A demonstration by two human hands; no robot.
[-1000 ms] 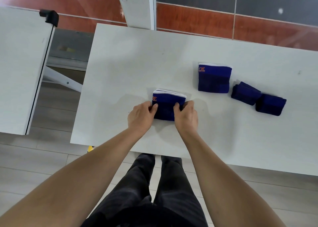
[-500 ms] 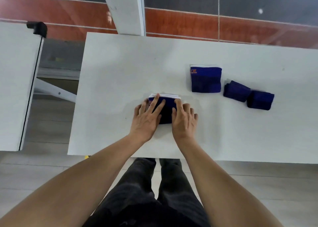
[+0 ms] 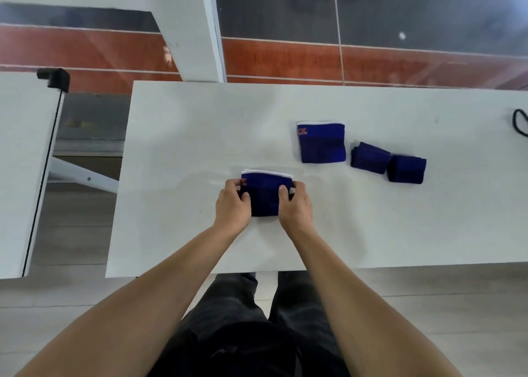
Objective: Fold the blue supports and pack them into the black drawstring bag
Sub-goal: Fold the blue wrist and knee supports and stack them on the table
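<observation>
A blue support (image 3: 265, 196) with a white top edge lies on the white table (image 3: 177, 148) in front of me. My left hand (image 3: 232, 205) grips its left side and my right hand (image 3: 294, 205) grips its right side, thumbs on top. Further right lies a flat blue support (image 3: 322, 142) with an orange logo. Two folded blue supports (image 3: 370, 157) (image 3: 407, 168) sit side by side beyond it. Only a loop of black cord (image 3: 520, 124) shows at the right edge; the bag itself is out of view.
A second white table (image 3: 20, 162) stands to the left across a gap, with a black clamp (image 3: 54, 78) on its corner. A white pillar (image 3: 197, 28) rises behind the table. My dark trousers show below the near edge.
Both hands pressed flat on the support half a second ago; now their fingers are curled round its sides. The camera tilted up, bringing the black cord into view.
</observation>
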